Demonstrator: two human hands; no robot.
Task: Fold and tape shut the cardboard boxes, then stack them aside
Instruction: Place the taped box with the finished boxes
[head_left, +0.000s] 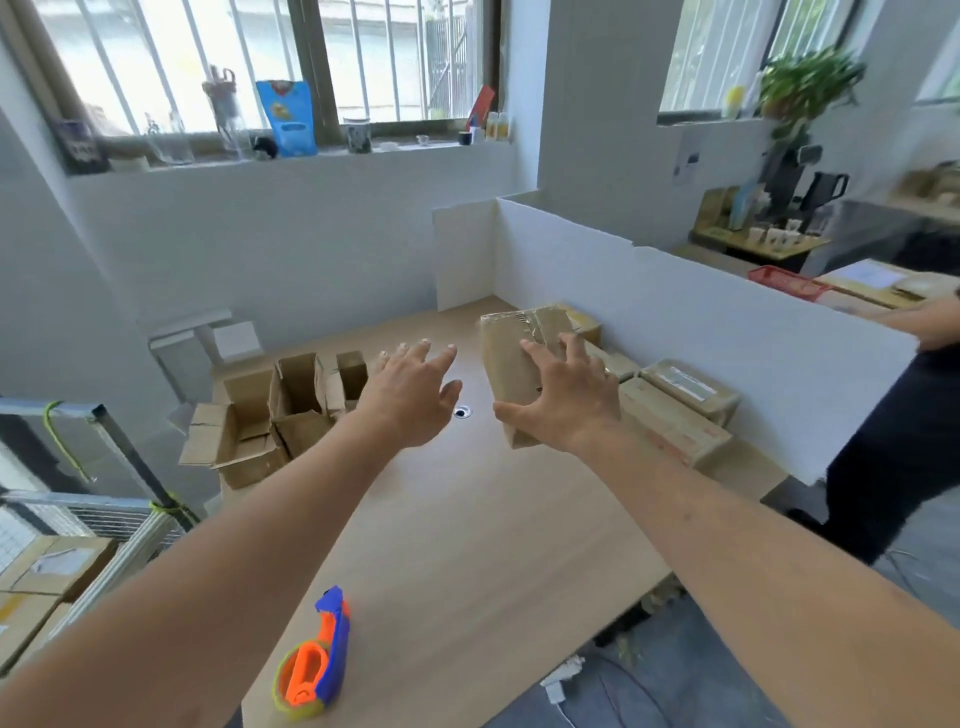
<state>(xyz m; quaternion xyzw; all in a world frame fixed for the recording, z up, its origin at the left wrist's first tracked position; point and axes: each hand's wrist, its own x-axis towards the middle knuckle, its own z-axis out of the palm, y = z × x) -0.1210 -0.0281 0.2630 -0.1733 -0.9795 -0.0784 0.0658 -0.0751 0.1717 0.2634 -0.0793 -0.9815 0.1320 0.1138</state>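
Observation:
A taped-shut cardboard box (511, 364) is up above the wooden table (467, 545), tilted, clear tape shining along its top seam. My right hand (563, 397) lies against its near face with fingers spread and the thumb under its lower edge. My left hand (415, 395) hovers open to the left of the box, fingers spread, touching nothing. Several sealed boxes (675, 415) lie in a row along the white partition on the right. Several unfolded boxes (270, 421) with flaps up stand at the table's left edge.
An orange and blue tape dispenser (314, 665) lies near the table's front edge. A white partition (675, 306) borders the right side; a person in dark clothes (904, 431) stands behind it. More boxes (41, 587) sit low on the left beside a metal frame.

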